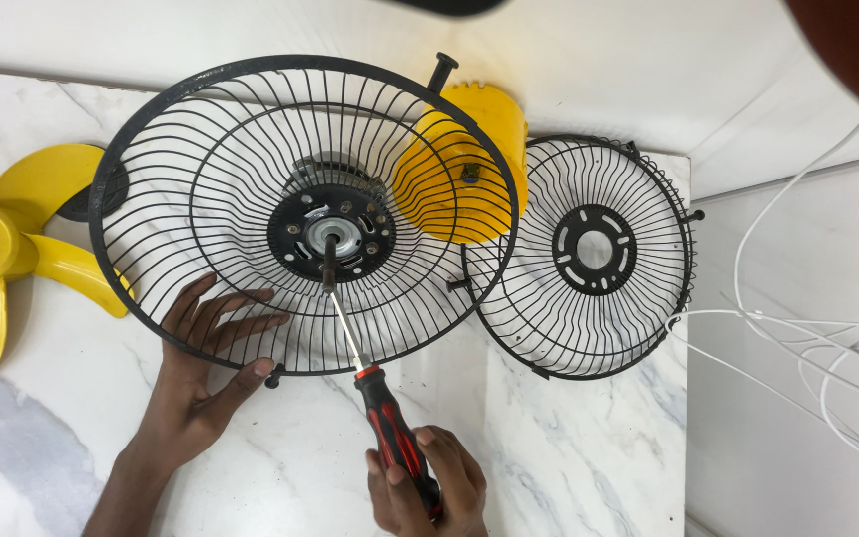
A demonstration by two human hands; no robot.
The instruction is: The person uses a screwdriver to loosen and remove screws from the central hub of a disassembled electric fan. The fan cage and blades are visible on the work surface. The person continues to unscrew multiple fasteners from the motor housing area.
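A black wire fan guard (201,129) stands tilted on a marble top, its hub (332,234) fixed to the motor with a shaft in the centre. My left hand (201,358) grips the guard's lower rim, fingers spread over the wires. My right hand (428,487) holds a red-and-black screwdriver (390,428), whose metal shank runs up through the wires, its tip at the hub just below the shaft. Behind the guard sits the yellow motor housing (469,169).
A second black wire guard (589,259) lies flat to the right. A yellow fan blade (2,249) rests at the left edge. White cables (797,328) trail over the white surface on the right, past the marble top's edge.
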